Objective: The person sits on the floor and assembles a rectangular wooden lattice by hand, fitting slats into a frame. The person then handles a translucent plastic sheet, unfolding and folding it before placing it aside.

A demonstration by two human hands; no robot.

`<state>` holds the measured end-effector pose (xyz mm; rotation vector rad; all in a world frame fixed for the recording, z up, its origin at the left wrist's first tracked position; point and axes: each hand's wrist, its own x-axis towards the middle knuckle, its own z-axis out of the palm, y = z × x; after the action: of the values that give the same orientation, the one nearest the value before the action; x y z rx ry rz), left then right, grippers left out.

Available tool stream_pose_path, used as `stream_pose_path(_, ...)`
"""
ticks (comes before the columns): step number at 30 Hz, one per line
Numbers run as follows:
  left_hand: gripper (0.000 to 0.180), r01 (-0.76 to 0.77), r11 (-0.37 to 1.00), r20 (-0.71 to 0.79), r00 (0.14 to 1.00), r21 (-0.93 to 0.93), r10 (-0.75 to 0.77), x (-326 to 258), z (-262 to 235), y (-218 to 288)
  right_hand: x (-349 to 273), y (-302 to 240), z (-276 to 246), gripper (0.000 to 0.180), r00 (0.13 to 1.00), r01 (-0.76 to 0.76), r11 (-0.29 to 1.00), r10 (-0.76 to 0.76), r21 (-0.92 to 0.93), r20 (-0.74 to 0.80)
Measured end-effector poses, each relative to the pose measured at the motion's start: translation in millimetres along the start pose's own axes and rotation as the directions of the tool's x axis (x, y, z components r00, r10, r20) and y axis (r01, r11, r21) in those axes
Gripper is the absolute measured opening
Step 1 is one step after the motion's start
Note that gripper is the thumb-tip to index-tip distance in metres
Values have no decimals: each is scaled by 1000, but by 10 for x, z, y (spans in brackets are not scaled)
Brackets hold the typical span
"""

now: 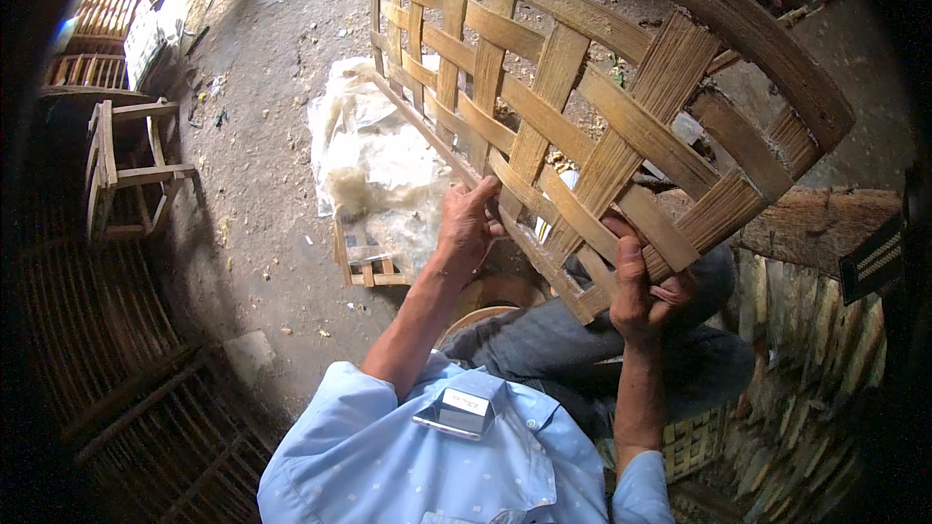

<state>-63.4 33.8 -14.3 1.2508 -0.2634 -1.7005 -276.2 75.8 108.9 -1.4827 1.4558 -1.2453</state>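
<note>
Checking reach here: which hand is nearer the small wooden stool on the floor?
Left. The left hand grips the woven bamboo panel on the side toward the stool; the right hand is farther away.

We find open floor (282, 184) left of the woven bamboo panel (582, 107); a wooden stool (126, 170) and plastic sheet (374, 160) crowd it, baskets (806, 378) wall our right.

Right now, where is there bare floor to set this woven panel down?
Bare concrete floor lies between the wooden stool and the plastic sheet. Crowded: under the woven bamboo panel that left hand and right hand hold, and right by stacked baskets.
</note>
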Motion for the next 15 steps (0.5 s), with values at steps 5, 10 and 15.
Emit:
stream_pose_path(5, 34, 108, 968, 160, 984, -227, -72, -145, 32, 233, -18, 36, 24, 28, 994, -70, 997, 73, 43, -79)
stream_pose_path(10, 28, 41, 999, 1, 999, 11, -41, -104, 29, 181, 30, -22, 32, 29, 994, -79, 994, 84, 76, -68)
stream_pose_path(15, 25, -10, 993, 189, 981, -115, 32, -94, -38, 151, 42, -98, 87, 30, 976, -129, 977, 155, 170, -153)
